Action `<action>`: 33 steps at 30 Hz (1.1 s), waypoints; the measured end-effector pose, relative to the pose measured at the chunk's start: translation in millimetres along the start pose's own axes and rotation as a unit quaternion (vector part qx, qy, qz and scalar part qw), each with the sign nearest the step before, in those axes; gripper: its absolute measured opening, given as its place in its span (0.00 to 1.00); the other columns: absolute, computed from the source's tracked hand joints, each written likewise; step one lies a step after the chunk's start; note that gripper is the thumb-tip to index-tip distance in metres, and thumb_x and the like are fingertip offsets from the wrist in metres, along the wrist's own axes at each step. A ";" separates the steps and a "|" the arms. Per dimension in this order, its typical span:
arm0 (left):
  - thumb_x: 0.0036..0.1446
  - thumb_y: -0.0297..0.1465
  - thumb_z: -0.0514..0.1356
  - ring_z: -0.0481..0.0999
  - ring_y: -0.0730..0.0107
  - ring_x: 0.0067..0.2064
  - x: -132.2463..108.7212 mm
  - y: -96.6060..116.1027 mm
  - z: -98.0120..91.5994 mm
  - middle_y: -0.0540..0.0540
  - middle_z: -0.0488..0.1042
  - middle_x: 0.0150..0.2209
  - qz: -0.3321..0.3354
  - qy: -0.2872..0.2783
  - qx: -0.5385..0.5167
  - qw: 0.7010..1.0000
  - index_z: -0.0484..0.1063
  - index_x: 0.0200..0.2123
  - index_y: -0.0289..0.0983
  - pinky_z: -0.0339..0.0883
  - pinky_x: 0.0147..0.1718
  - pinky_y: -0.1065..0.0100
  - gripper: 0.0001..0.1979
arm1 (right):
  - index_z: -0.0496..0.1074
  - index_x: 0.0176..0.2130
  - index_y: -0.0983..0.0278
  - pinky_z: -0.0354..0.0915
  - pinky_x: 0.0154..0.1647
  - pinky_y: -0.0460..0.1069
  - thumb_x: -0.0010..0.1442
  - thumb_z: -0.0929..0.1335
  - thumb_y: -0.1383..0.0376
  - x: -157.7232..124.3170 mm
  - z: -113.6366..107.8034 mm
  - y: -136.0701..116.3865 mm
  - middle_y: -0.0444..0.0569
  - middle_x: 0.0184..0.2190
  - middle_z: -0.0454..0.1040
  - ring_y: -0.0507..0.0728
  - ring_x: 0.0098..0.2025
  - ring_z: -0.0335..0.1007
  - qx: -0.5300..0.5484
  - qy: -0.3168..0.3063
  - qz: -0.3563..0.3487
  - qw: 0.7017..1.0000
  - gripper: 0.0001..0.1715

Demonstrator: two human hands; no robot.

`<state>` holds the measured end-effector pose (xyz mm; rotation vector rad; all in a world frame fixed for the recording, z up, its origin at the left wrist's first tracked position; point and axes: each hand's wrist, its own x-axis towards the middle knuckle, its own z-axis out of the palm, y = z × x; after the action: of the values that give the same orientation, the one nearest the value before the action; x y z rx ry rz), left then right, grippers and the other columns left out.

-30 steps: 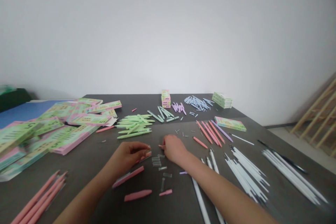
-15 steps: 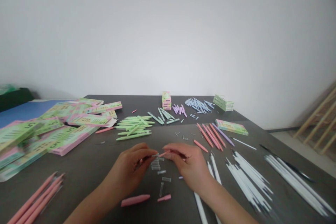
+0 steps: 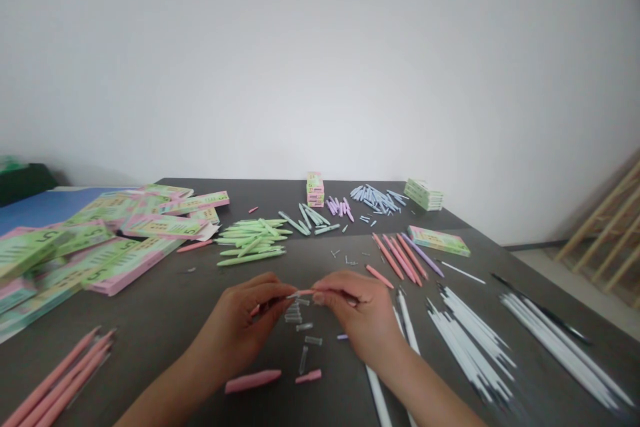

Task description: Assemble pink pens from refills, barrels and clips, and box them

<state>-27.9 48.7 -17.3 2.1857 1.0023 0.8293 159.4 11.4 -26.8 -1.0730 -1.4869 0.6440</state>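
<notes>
Thumb and finger of my left hand [image 3: 250, 317] pinch a small clear piece. My right hand [image 3: 353, 310] holds a thin pink pen part [image 3: 306, 292], whose tip meets the clear piece between the two hands. A bit of pink also shows inside my left palm. Small clear tubes [image 3: 293, 313] lie on the dark table just below the fingertips. Nearer to me are a pink pen barrel [image 3: 253, 381] and a short pink piece [image 3: 309, 377].
Pink-and-green boxes [image 3: 130, 260] pile up at left, near pink pens [image 3: 65, 380]. Green barrels [image 3: 253, 240], blue parts [image 3: 375, 199] and stacked boxes [image 3: 315, 190] lie farther back. At right are pink barrels [image 3: 400, 257] and white refills [image 3: 470, 340].
The pink part in my right hand has come level and now meets the clear piece at my left fingertips. The whole view has shifted slightly.
</notes>
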 end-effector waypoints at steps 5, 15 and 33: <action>0.57 0.34 0.55 0.72 0.70 0.29 0.1 3.9 -2.1 0.48 0.73 0.28 -0.002 0.005 -0.023 1.000 0.77 0.34 0.39 0.64 0.28 0.72 0.11 | 0.79 0.29 0.61 0.66 0.29 0.45 0.52 0.69 0.71 0.2 1.4 1.5 0.44 0.25 0.77 0.52 0.27 0.72 0.028 0.005 0.040 0.999 0.08; 0.59 0.31 0.53 0.72 0.73 0.29 -5.4 5.5 3.0 0.48 0.73 0.28 0.063 0.003 0.046 0.997 0.76 0.38 0.40 0.64 0.27 0.74 0.12 | 0.77 0.38 0.59 0.68 0.37 0.46 0.58 0.64 0.72 -6.0 4.9 -6.7 0.46 0.34 0.79 0.53 0.36 0.75 -0.045 -0.038 -0.076 0.995 0.14; 0.60 0.24 0.51 0.71 0.73 0.33 -17.5 4.5 7.7 0.49 0.69 0.32 0.150 0.031 0.135 0.979 0.70 0.42 0.41 0.64 0.32 0.73 0.11 | 0.79 0.26 0.61 0.68 0.27 0.44 0.47 0.71 0.72 -10.2 18.1 4.5 0.43 0.22 0.78 0.51 0.25 0.73 0.188 0.010 0.119 0.975 0.06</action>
<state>-29.4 30.2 -24.0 2.6037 0.8662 0.9468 142.7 7.4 -39.2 -0.9626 -1.1660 1.0351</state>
